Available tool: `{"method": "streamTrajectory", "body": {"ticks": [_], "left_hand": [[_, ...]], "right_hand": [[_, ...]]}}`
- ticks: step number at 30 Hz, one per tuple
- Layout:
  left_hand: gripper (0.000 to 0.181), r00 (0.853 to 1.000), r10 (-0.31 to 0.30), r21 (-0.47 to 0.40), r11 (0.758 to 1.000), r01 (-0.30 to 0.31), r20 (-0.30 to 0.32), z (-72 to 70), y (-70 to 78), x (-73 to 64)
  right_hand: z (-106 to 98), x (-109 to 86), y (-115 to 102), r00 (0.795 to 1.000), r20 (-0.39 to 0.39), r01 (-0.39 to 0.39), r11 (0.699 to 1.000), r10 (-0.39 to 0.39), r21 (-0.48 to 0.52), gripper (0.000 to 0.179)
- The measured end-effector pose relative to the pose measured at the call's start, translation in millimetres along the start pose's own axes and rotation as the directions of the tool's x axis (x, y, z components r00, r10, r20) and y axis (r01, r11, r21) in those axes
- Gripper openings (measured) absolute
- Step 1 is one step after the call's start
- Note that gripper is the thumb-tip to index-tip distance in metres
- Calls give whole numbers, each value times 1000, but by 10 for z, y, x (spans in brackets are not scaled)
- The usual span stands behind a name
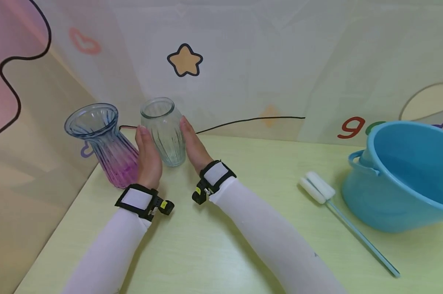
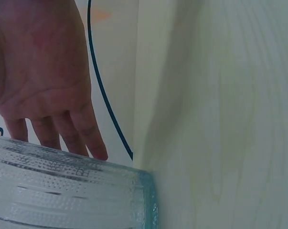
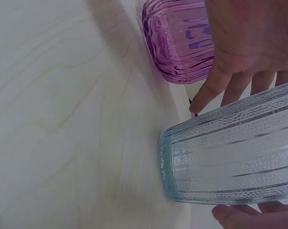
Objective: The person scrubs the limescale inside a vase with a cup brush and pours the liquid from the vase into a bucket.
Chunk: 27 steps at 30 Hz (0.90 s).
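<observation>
A clear ribbed glass jar (image 1: 166, 136) stands upright between my two hands, near the back edge of the table. On the jar's left side lies my left hand (image 1: 149, 161), its fingers straight. My right hand (image 1: 195, 145) has straight fingers against the jar's right side. The right wrist view shows the jar (image 3: 234, 152) between both hands; whether its base touches the table is hard to tell. Just left of my left hand a blue-to-pink glass vase (image 1: 109, 149) with a flared rim stands, partly hidden by that hand.
At the right a light blue bucket (image 1: 372, 200) stands on the pale wooden table (image 1: 221, 245). A white sponge brush (image 1: 317, 187) with a long blue handle lies left of the bucket. Behind everything hangs a printed backdrop (image 1: 236, 61).
</observation>
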State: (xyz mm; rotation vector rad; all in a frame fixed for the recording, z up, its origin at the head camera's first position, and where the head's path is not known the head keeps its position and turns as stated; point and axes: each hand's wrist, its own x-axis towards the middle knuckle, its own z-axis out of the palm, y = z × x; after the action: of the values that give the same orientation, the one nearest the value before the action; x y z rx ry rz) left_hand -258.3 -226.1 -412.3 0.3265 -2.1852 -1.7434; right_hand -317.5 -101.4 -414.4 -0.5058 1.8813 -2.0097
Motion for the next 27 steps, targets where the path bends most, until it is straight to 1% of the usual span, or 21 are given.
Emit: {"method": "streamTrajectory", "body": {"ticks": [6,11,14,20,25,27], "left_hand": [[69,1000,17,-65,998,-17,-12,91,-22,32],[68,999,33,-109,993,-36,-32,146,-11,54],[69,999,37,-115,993,-41,-36,160,2,54],[66,998,58,-108,992,-62,-39,184,35,-4],[64,994,98,-118,988,-102,-36,204,87,-67],[71,992,118,-117,986,-121,-36,216,111,-98]], "right_hand": [[-6,32,7,999,29,44,999,-43,-19,69],[-36,41,32,996,67,54,997,-51,-50,67],[-54,30,42,996,84,48,997,-43,-59,65],[-76,-29,19,996,84,29,998,-23,-60,64],[-107,-118,-47,994,91,72,995,-66,-67,61],[-133,-165,-74,992,95,92,994,-85,-63,60]]}}
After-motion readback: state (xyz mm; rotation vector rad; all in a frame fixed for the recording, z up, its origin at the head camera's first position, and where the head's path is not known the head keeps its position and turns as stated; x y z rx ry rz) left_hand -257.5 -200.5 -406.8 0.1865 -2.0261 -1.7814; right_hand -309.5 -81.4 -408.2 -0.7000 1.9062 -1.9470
